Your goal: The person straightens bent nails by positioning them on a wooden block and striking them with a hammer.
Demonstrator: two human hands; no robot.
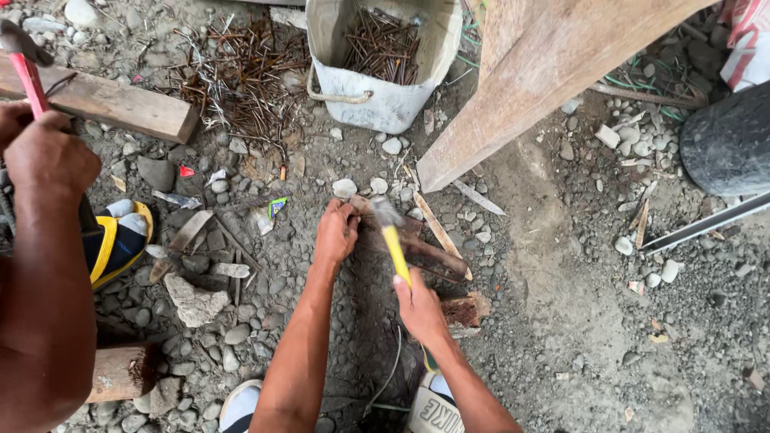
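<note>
- Yellow-handled hammer (395, 244): the right hand (419, 305) is wrapped tight around the lower handle, and the metal head rests on or just above the far end of a dark wooden block.
- Dark wooden block (425, 256): a rough, weathered piece lying on the gravel ground (561, 321), straight ahead of the person's two white shoes. It is the landmark for everything below.
- Left hand (337, 232): curled closed at the near-left end of the block, fingers pinched together just beside the hammer head; whatever it pinches is too small to make out.
- Pale plank (537, 72): a wide, light wooden board slanting in from above, its cut end hanging just beyond and to the right of the block.
- White bucket (377, 88): beyond the block, slightly left, holding rusty nails.
- Loose pile of rusty nails (241, 76): on the ground left of the bucket, farther from the block.
- Short timber (112, 104): a squared length of wood lying far left of the block, beyond the pile's near edge.
- Another person's hand (44, 156): at the far left, well apart from the block, closed around a red-handled hammer (28, 72); their forearm fills the left edge.
- Yellow and blue sandal (120, 236): left of the block, beside that forearm.
- Black rounded container (730, 144): far right of the block, at the frame edge, with a thin metal strip (706, 224) lying just below it.
</note>
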